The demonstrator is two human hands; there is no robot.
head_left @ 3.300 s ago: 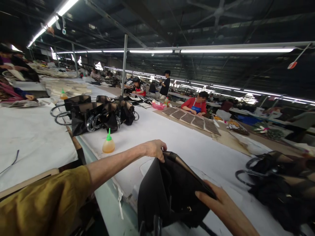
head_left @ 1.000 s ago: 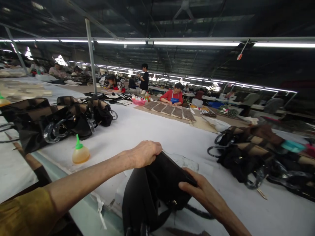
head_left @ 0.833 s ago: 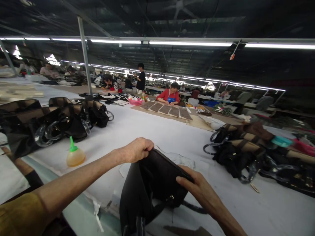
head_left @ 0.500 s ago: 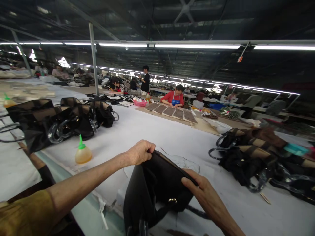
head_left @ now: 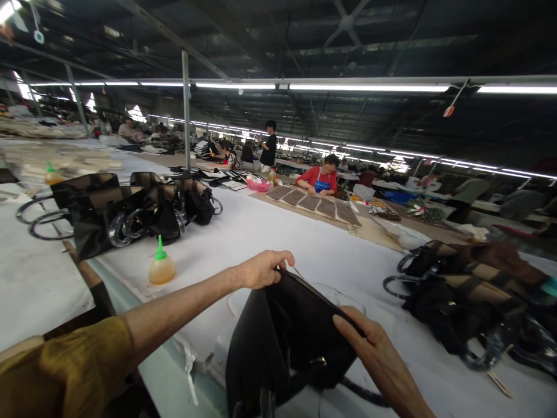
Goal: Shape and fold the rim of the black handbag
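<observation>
A black handbag [head_left: 304, 331] with a small gold-coloured metal fitting stands in front of me at the table's near edge. My left hand [head_left: 264, 269] grips the far left corner of its top edge, with the index finger lifted away. On the right end of the same edge, my right hand [head_left: 363, 334] is closed, thumb on the near side and fingers behind. The bag's handles hang low on my side, partly cut off by the bottom of the view.
Several black handbags [head_left: 152, 215] stand at the left, and more handbags [head_left: 461, 302] at the right. A squeeze bottle [head_left: 162, 269] with a green nozzle is near the edge of the white table [head_left: 261, 220]. Across it, a person in red [head_left: 319, 179] works beside brown panels [head_left: 311, 203].
The view has swung left, so everything sits further right. My left index finger has lifted off the bag's edge; both hands still hold the bag in about the same pose.
</observation>
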